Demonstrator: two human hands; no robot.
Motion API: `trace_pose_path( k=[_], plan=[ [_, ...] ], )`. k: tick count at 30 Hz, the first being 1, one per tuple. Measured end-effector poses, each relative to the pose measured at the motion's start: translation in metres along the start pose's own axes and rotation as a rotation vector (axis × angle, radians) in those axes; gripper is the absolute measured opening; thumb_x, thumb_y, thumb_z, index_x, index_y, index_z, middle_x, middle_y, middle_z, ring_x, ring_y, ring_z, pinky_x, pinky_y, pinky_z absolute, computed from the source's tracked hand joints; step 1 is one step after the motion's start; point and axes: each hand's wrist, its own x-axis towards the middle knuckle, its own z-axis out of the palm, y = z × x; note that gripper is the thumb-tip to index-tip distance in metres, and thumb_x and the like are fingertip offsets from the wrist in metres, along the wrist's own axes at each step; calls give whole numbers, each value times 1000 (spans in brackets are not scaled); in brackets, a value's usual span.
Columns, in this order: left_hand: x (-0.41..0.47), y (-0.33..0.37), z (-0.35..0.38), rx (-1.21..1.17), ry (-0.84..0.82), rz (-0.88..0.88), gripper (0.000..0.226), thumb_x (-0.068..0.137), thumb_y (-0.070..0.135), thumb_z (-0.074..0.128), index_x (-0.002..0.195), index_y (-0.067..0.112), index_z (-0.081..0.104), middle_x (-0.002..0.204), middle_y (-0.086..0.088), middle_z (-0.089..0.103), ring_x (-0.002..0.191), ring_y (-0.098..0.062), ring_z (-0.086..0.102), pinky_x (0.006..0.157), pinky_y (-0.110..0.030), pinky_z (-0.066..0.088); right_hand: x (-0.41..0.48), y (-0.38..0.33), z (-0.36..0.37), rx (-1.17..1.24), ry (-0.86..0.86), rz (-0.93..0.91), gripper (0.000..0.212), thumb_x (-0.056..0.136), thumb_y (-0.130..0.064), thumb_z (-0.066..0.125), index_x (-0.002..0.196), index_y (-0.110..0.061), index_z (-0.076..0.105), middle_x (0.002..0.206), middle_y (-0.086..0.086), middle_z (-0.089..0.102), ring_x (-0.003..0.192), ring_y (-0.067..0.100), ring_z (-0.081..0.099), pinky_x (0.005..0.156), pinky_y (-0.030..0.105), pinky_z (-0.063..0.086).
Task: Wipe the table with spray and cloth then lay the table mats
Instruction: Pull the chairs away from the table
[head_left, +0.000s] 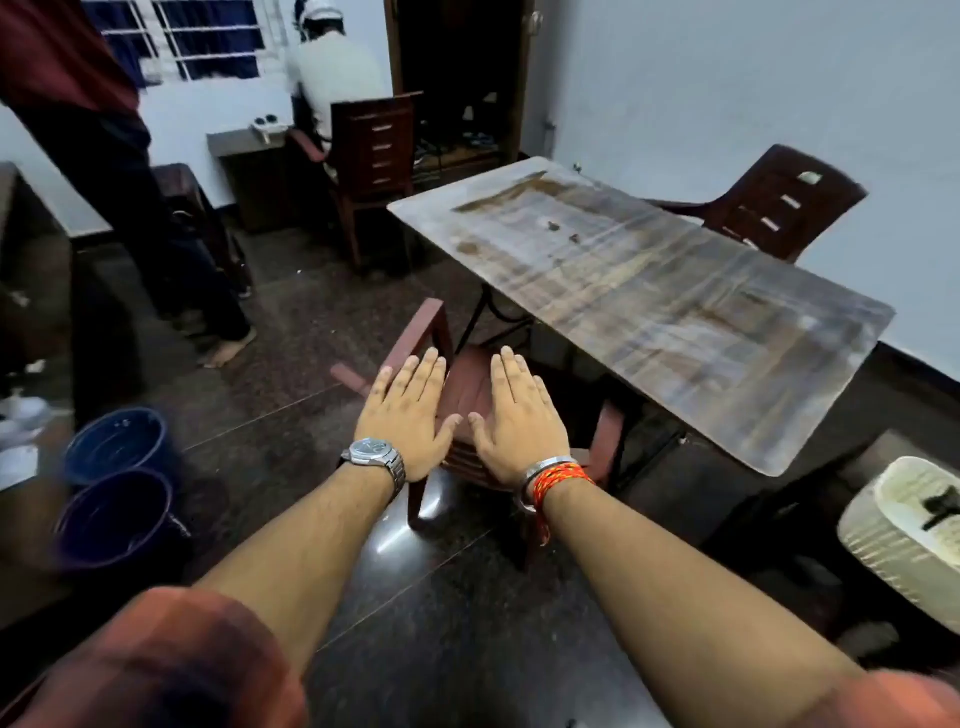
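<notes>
Left hand (408, 415) and right hand (514, 415) stretching out flat, holding nothing, above reddish chair (470, 382)
Rectangular streaky wood-grain table (649, 291), long axis running near-right to far-left

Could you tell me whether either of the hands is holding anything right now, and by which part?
Nothing is held: the left hand and the right hand are both stretched out flat and empty, fingers straight.

Pale blue walls (727, 78), dark polished floor (467, 649), brown chairs (779, 202), barred window (182, 36).
</notes>
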Motion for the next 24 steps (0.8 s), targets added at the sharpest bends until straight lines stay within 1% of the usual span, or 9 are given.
trace_pose_path(
  k=[5,10,11,13,15,17,18,21,24],
  plan=[
    [-12,-58,32,18,-158,-8,78,95,56,30,155,17,-2,162,2,-6,149,-17,-2,120,-40,-5,8,-32,31,-41,-159,29,79,95,-41,45,155,-7,6,165,10,2,152,22,2,122,37,5],
    [17,-79,52,38,-251,97,82,93,59,34,155,18,-1,162,3,-4,149,-16,1,120,-40,-2,32,-34,57,-128,-278,45,86,91,-39,52,155,-6,5,165,11,2,152,24,3,122,37,5],
    [25,-80,54,53,-268,125,82,92,59,37,155,17,4,163,2,2,149,-17,4,120,-40,0,36,-32,61,-140,-313,58,87,90,-37,54,155,-6,5,165,11,2,152,23,3,122,37,5],
    [43,-80,55,88,-291,211,75,88,56,45,149,16,26,155,-3,29,144,-23,22,120,-42,6,47,-29,69,-137,-385,117,86,88,-33,55,155,-6,8,164,10,5,152,24,5,123,37,7],
    [58,-78,53,110,-314,321,52,84,50,53,125,18,49,130,-4,56,126,-25,47,117,-41,16,54,-30,72,-129,-442,186,76,87,-30,55,151,-5,24,160,13,22,148,26,20,121,37,17],
    [71,-77,52,121,-346,417,32,82,40,56,107,20,55,112,-3,64,109,-26,58,108,-40,30,60,-33,73,-142,-466,255,51,85,-31,53,131,-9,52,138,14,54,128,32,50,105,38,39],
    [76,-77,52,132,-341,454,25,81,34,56,102,20,56,108,-3,65,104,-27,61,97,-38,37,61,-35,73,-155,-470,280,41,84,-32,53,120,-12,60,125,13,63,114,33,60,94,39,46],
    [84,-82,54,145,-302,501,14,80,19,54,93,22,59,97,1,67,93,-26,63,66,-32,36,66,-38,73,-186,-497,323,34,83,-34,53,108,-15,64,111,11,68,99,35,65,83,40,49],
    [97,-99,59,138,-288,560,16,79,19,53,93,23,60,94,2,67,90,-25,62,61,-31,36,77,-47,79,-191,-488,382,33,84,-34,54,108,-15,64,108,12,68,96,35,66,82,39,50]
  ],
)
